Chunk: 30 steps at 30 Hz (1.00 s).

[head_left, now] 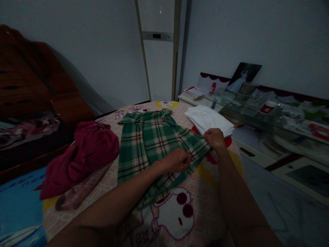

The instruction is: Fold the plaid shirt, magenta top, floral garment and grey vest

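A green plaid shirt (156,137) lies spread over a round surface with a patterned pink cloth (205,202). My right hand (215,138) is closed on the shirt's sleeve end at the right and pulls it out taut. Over the shirt's right part, near the base of that sleeve, is my left hand (180,160), its fingers curled closed against the fabric. Folded white cloth (209,120) rests just beyond my right hand. To the left of the shirt is a crumpled dark red garment (84,157).
A wooden chair (51,79) stands at the left. Behind is a tall white cabinet unit (159,65). On the right, a glass-topped stand (246,113) holds a paper cup (268,107), papers (194,92), a photo (243,77) and plastic bags.
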Motion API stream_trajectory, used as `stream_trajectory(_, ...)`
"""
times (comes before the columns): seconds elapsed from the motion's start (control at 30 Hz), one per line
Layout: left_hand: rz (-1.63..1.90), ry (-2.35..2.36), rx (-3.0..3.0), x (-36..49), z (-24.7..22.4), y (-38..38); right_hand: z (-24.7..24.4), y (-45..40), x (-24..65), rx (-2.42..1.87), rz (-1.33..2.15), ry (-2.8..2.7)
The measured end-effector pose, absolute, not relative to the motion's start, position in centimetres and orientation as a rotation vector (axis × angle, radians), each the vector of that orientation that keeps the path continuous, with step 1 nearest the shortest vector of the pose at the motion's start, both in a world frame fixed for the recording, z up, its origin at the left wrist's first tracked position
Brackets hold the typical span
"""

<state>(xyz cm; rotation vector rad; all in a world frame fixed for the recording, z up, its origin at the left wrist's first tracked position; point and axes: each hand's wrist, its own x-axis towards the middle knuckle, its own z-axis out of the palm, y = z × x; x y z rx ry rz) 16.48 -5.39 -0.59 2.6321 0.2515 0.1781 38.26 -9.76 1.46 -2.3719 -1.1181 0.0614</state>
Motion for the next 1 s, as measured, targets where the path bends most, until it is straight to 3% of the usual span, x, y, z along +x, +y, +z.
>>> stream_trajectory(0.23,0.077,-0.001,2.38,16.4,0.3,-6.4,3.7,-11.9,39.0,-2.736,-0.065,-1.213)
stream_trajectory(0.47,0.022,-0.017,2.263,16.4,-0.2,-6.3,4.0,-13.0,39.7,-2.865,0.07,-1.263)
stream_trajectory(0.73,0.023,-0.06,2.281,16.8,-1.3,-6.9,2.7,-13.0,40.4,-2.924,0.176,-1.397)
stream_trajectory(1.0,-0.112,0.01,1.981,16.7,-1.9,-6.6,4.0,-11.9,37.8,-2.833,-0.015,-1.509)
